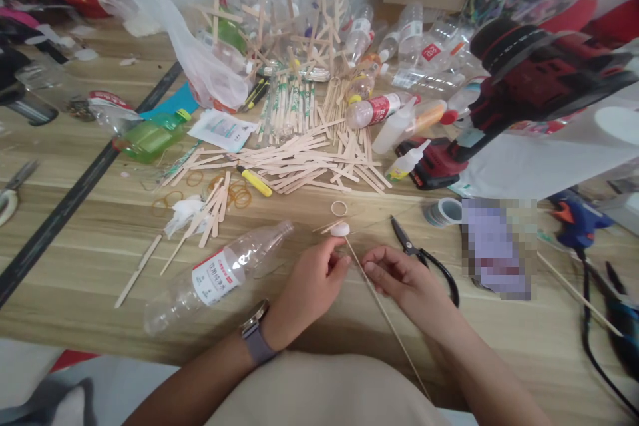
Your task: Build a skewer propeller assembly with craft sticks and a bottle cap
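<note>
Between my hands a long thin wooden stick [387, 319] slants from a small white round piece [340, 229] down toward my body. My left hand [314, 279], with a watch on the wrist, has its fingers curled in just below the white piece; what they hold is too small to make out. Close to the stick's right side, my right hand [399, 276] has its thumb and fingertips pinched together, and anything in them is hidden. A white ring [339, 208] lies just beyond the white piece. Black scissors [424, 256] lie beside my right hand.
An empty plastic bottle [214, 278] lies left of my hands. Flat wooden sticks [299, 160] are heaped ahead, with a yellow cutter [255, 182] before them. To the right are a tape roll [444, 212], a blurred-out phone-like object, a glue gun [574, 219] and a red power tool [524, 80].
</note>
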### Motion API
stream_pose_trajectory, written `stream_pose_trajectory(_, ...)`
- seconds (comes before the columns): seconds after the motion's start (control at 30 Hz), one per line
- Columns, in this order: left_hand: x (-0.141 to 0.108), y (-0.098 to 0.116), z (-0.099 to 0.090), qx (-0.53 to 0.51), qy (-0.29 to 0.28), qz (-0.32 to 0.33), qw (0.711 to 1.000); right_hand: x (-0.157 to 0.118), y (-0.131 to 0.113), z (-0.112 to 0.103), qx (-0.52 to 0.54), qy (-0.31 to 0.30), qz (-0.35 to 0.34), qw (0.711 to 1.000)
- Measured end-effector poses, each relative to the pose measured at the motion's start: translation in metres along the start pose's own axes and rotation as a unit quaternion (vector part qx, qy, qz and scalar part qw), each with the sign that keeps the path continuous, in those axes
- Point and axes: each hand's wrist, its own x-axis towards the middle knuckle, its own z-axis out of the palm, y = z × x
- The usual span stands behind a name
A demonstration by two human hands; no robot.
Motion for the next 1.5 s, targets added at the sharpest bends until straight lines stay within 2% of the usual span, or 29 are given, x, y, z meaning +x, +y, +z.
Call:
stream_pose_trajectory(0.27,-0.003,0.003,-0.002,0.026,-0.01,0.018,0.999,0.006,0.0,0.001,-0.08,0.074,-0.045,0.993)
stream_pose_trajectory(0.57,-0.004,0.006,-0.004,0.017,-0.012,0.011,1.0,0.001,-0.003,0.002,-0.164,0.105,-0.113,0.974)
stream_pose_trajectory(0.9,-0.003,0.007,-0.004,-0.025,-0.031,-0.014,0.999,-0.005,0.002,0.007,-0.261,0.092,-0.185,0.943)
stream_pose_trajectory(1.17,-0.003,0.007,-0.014,-0.008,-0.049,-0.044,0.998,-0.007,0.007,0.007,-0.336,0.085,-0.24,0.907)
stream_pose_trajectory(1.5,-0.002,0.01,-0.031,0.023,-0.126,-0.056,0.99,-0.008,0.009,0.005,-0.397,0.077,-0.323,0.855)
